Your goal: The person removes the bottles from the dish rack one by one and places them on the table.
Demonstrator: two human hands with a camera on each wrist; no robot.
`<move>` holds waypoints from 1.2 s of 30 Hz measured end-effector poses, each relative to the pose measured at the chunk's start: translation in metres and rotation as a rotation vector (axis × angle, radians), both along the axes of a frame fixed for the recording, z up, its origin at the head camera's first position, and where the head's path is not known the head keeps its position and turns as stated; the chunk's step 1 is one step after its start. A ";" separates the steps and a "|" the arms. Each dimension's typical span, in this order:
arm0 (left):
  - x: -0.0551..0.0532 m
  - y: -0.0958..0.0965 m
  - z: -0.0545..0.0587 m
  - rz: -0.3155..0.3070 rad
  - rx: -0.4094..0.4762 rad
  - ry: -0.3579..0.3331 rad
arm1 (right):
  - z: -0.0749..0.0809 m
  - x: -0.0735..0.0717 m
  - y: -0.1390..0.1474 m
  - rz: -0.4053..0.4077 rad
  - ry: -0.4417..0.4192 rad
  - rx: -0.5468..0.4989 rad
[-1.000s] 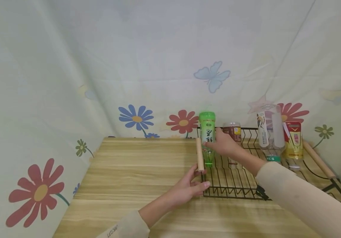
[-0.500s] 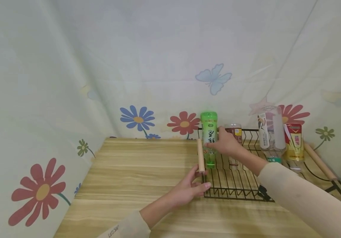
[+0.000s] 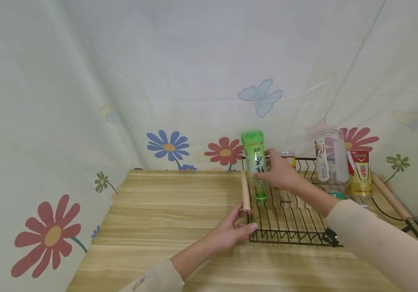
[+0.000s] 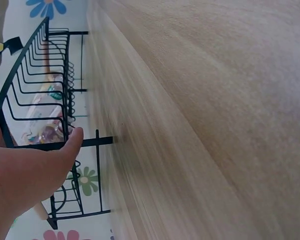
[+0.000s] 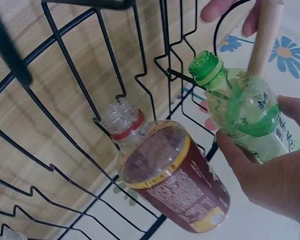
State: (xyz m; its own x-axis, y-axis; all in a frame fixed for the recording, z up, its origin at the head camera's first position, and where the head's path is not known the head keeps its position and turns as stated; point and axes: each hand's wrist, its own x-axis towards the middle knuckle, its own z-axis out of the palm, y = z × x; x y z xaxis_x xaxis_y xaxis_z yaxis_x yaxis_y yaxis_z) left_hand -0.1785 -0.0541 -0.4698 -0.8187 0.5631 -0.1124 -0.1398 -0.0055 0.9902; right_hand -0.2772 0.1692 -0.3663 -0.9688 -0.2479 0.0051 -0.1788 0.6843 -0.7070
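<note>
My right hand [image 3: 281,174] grips a green plastic bottle [image 3: 255,156] upside down, neck lowest, at the left end of a black wire rack [image 3: 292,243]. In the head view the bottle leans slightly, its base to the left. The right wrist view shows its uncapped green neck [image 5: 206,69], with thumb and fingers on opposite sides of the body. My left hand [image 3: 227,235] holds the rack's front left corner; its thumb lies on the frame in the left wrist view. Beside the green bottle, a brown-labelled bottle [image 5: 185,185] stands inverted in the rack, partly hidden by my right hand in the head view.
Toward the rack's right end stand a large clear bottle [image 3: 334,158] and a red-and-yellow-labelled bottle [image 3: 361,174], both inverted. Wooden handles [image 3: 245,190] flank the rack. A black clip-like piece [image 3: 330,237] sits on its front rail. Behind the wooden table [image 3: 179,202] hangs a flowered curtain.
The green bottle has risen a little and tilted, its base going left and its neck slightly right. My right hand has moved with it. My left hand stays on the rack corner.
</note>
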 end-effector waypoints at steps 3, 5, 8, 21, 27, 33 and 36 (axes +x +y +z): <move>0.001 0.000 0.001 0.012 0.003 -0.002 | 0.005 0.001 0.002 0.035 0.002 -0.046; 0.001 0.001 0.001 0.019 0.005 -0.007 | 0.008 0.003 0.004 0.060 0.001 -0.067; 0.002 0.000 0.002 0.024 0.010 -0.018 | 0.013 0.006 0.008 0.091 0.001 -0.070; 0.004 0.000 0.004 0.044 -0.091 0.049 | 0.022 0.020 0.030 0.243 -0.039 -0.120; 0.002 0.000 0.002 0.042 -0.114 0.079 | 0.021 0.026 0.042 0.346 -0.040 -0.146; 0.002 0.000 -0.001 0.053 -0.110 0.092 | 0.024 0.038 0.048 0.359 -0.058 -0.130; 0.004 0.001 0.000 0.067 -0.121 0.092 | 0.023 0.047 0.050 0.350 -0.048 -0.087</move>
State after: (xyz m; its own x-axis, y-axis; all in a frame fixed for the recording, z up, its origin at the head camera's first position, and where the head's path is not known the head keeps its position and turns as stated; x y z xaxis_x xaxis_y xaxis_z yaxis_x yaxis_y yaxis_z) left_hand -0.1747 -0.0530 -0.4701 -0.8642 0.4933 -0.0986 -0.0515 0.1083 0.9928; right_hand -0.2305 0.2194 -0.3431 -0.8252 -0.5649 -0.0028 -0.3565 0.5246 -0.7731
